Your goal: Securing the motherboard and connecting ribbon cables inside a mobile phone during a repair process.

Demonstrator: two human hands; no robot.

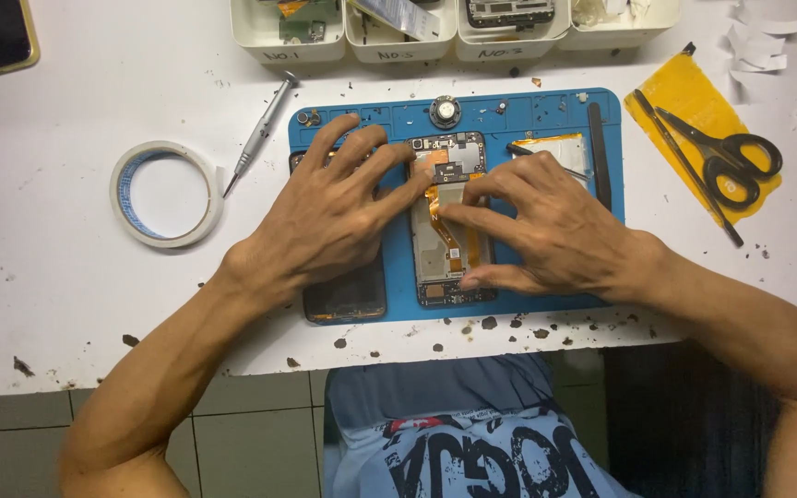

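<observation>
I see the left hand (325,217) and right hand (546,231) pressing fingertips onto the opened phone frame (449,231) lying on the blue mat (509,120) on the tabletop (66,277); both grips are spread, fingers splayed, pinching nothing.

A blue mat (518,118) lies on the speckled white table (66,277), with black-handled scissors (726,157) on a yellow sheet (684,92) at two o'clock and a white tape roll (166,194) at nine o'clock.
</observation>
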